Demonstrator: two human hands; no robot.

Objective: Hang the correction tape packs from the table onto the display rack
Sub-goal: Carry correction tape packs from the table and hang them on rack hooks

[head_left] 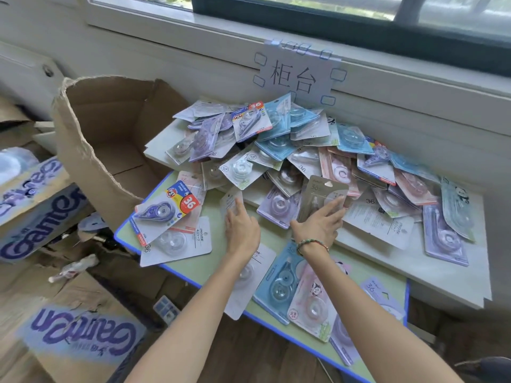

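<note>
Gripping a grey-brown pack [322,201] at the pile's [290,150] front edge on the table [206,261], the right hand [318,226] tilts it up; left hand [240,228] pinches a white pack [231,200], mostly hidden.

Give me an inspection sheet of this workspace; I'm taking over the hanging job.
Surface: green table with blue edge, white boards laid on it.
Job's things: correction tape packs heaped loosely; display rack not in view.
Clutter: torn cardboard box at the table's left; printed cartons on the floor.
Grippers: left hand on a small pack; right hand holds a tan pack.
Cables: nothing seen.
Surroundings: window sill, paper sign taped to wall.
</note>
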